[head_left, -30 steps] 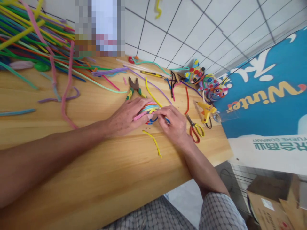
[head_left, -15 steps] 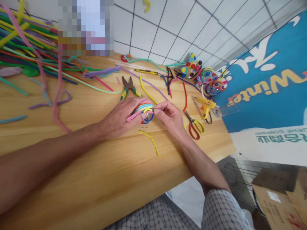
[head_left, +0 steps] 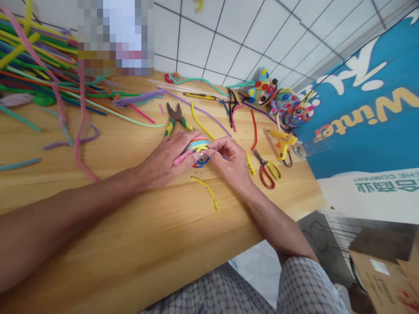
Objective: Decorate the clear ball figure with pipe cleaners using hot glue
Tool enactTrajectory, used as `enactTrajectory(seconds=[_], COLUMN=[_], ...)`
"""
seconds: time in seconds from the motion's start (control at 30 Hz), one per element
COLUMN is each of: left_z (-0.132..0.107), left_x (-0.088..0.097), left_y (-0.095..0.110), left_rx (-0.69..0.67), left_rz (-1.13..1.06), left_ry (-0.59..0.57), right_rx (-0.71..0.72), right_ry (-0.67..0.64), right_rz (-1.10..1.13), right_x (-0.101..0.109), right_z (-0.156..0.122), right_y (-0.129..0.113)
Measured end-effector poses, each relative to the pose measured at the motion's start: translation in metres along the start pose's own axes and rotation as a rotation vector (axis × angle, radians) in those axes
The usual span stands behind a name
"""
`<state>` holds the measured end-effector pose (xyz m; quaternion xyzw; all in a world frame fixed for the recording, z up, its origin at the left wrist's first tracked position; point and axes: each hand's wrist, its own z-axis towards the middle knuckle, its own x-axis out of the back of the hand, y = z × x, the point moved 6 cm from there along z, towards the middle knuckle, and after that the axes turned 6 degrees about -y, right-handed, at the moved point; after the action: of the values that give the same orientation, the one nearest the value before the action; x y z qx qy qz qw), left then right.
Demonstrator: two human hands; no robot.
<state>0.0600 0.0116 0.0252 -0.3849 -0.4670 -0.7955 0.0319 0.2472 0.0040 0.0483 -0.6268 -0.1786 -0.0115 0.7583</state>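
A small rounded craft piece (head_left: 199,143), wound with pink, orange, blue and yellow pipe cleaners, is between my hands. My left hand (head_left: 170,158) wraps it from the left, its thumb along the near side. A pink fuzzy piece (head_left: 183,157) sticks out between that thumb and fingers. At the craft's right edge, beside a bit of yellow pipe cleaner (head_left: 201,149), my right hand (head_left: 231,161) pinches thumb and forefinger together. Whatever lies between those fingertips is too small to make out. Just below lies a cut yellow pipe cleaner (head_left: 208,191) on the wooden table (head_left: 137,235).
Pliers (head_left: 175,115) lie just behind my left hand. Scissors (head_left: 267,171) and a yellow glue gun (head_left: 282,141) rest to the right. Many pipe cleaners (head_left: 39,56) pile up at far left. Decorated craft figures (head_left: 263,91) stand against the tiled wall.
My right fingertips have shifted slightly left, in closer over the craft's yellow part. A short yellow piece beside the scissors now shows more. My left hand keeps its hold.
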Motion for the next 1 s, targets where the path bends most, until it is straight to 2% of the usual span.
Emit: enactTrajectory(seconds=[0.6,0.83,1.0], left_z=[0.000,0.000,0.000], left_x=[0.000,0.002,0.003], left_y=[0.002,0.009,0.010], left_rx=[-0.015,-0.015,-0.013], left_rz=[0.022,0.020,-0.003], left_ry=[0.001,-0.011,-0.008], right_rx=[-0.017,0.027,-0.018], right_ry=[0.039,0.059,0.056], right_rz=[-0.043,-0.007,-0.013], right_x=[-0.003,-0.007,-0.008], right_z=[-0.004,-0.001,-0.001], right_y=[-0.006,-0.012,-0.007])
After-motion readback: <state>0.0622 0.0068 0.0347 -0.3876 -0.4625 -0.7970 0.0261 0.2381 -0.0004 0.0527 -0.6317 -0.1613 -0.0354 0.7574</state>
